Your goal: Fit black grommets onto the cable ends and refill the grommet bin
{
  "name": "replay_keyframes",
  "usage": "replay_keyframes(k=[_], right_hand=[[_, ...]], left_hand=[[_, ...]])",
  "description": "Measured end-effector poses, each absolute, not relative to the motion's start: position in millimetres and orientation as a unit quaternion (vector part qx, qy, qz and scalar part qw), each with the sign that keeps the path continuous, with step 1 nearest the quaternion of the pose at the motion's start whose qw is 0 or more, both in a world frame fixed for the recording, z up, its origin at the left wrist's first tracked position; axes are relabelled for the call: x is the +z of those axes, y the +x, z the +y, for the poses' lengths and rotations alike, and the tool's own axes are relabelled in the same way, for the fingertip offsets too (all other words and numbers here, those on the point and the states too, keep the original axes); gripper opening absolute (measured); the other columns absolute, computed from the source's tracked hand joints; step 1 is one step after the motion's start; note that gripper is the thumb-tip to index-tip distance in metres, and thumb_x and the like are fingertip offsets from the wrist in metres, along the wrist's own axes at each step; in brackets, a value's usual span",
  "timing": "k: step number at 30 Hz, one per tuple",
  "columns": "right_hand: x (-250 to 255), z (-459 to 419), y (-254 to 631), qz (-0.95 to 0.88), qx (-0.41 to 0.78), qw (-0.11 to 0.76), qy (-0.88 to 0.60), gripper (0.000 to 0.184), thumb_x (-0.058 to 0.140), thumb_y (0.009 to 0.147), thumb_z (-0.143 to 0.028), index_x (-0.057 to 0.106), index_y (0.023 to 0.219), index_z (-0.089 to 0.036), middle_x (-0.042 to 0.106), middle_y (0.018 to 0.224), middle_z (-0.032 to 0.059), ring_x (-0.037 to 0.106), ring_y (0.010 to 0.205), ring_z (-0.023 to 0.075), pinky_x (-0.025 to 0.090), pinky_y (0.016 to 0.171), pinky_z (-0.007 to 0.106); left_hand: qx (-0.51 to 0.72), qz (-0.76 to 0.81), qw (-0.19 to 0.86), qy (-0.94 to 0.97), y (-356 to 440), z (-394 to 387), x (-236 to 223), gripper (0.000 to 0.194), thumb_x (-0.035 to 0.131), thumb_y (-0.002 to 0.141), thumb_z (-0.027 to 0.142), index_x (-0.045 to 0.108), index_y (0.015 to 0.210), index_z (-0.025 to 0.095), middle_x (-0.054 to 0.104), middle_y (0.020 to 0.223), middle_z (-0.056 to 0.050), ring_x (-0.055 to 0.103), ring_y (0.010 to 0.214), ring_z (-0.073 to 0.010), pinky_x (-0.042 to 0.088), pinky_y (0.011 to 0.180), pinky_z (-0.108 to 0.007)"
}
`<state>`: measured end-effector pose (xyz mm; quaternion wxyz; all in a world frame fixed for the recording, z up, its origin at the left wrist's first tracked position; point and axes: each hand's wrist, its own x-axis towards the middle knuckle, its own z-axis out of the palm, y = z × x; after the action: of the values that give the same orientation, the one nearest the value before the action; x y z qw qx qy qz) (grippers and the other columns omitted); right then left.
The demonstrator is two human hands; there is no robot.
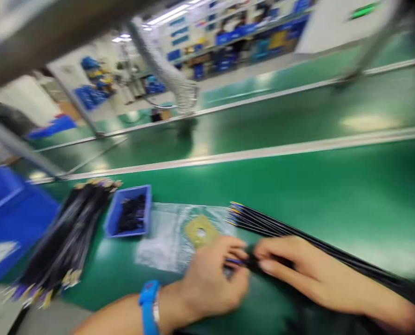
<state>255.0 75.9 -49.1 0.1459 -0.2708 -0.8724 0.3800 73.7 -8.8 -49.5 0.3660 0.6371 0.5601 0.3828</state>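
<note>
Working hands: both meet near the front edge of the green worktop (333, 195), fingertips almost touching.
Left hand: the left hand (210, 284), with a blue wristband (148, 304) on its wrist, is pinched shut on the coloured end of a thin black wire (240, 261); motion blur hides the exact finger placing.
Right hand: the right hand (298, 272) is closed round the same thin black wire just beside the left fingertips.
Wire bundle: a long bundle of black wires with blue and yellow tips (280, 228) lies on the worktop behind the hands, running off toward the right front corner.
Tray: a small blue plastic tray of black parts (129, 211) sits left of centre.
Bag: a clear plastic bag (165, 237) lies flat beside the tray, bearing a yellowish disc with a centre hole (201, 231).
Second pile: a heap of black wires with pale tips (64, 242) lies toward the left front edge.
Crate: a large blue crate (8, 218) stands at the far left.
</note>
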Motion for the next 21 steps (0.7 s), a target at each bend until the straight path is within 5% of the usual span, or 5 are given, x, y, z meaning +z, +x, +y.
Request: replay_keyframes(k=[5, 12, 21], right_hand=[[-51, 78, 268, -0.868, 0.411, 0.172, -0.221, 0.026, 0.045, 0.093, -0.035, 0.06, 0.082, -0.016, 0.06, 0.072, 0.0024, 0.049, 0.062, 0.0129, 0.037, 0.059, 0.025], [-46, 78, 264, -0.857, 0.444, 0.196, -0.175, 0.015, 0.052, 0.084, -0.023, 0.061, 0.075, -0.015, 0.056, 0.071, 0.002, 0.05, 0.065, 0.0129, 0.039, 0.061, 0.024], [-46, 80, 269, -0.859, 0.47, 0.132, -0.153, 0.013, 0.052, 0.067, -0.01, 0.062, 0.06, -0.015, 0.049, 0.056, -0.0031, 0.044, 0.05, 0.0081, 0.032, 0.048, 0.019]], left_hand=[[0.371, 0.543, 0.438, 0.613, 63, -2, -55, 0.03, 0.057, 0.082, 0.016, 0.053, 0.112, 0.019, 0.069, 0.098, -0.006, 0.07, 0.091, -0.0155, 0.06, 0.078, -0.026], [0.355, 0.528, 0.419, 0.648, 63, -7, -47, 0.026, 0.06, 0.079, 0.013, 0.057, 0.105, 0.018, 0.07, 0.096, -0.004, 0.07, 0.084, -0.014, 0.059, 0.08, -0.027], [0.23, 0.361, 0.49, 0.759, 64, -16, -39, 0.035, 0.052, 0.077, 0.004, 0.062, 0.108, 0.015, 0.071, 0.098, -0.005, 0.069, 0.088, -0.0144, 0.057, 0.082, -0.025]])
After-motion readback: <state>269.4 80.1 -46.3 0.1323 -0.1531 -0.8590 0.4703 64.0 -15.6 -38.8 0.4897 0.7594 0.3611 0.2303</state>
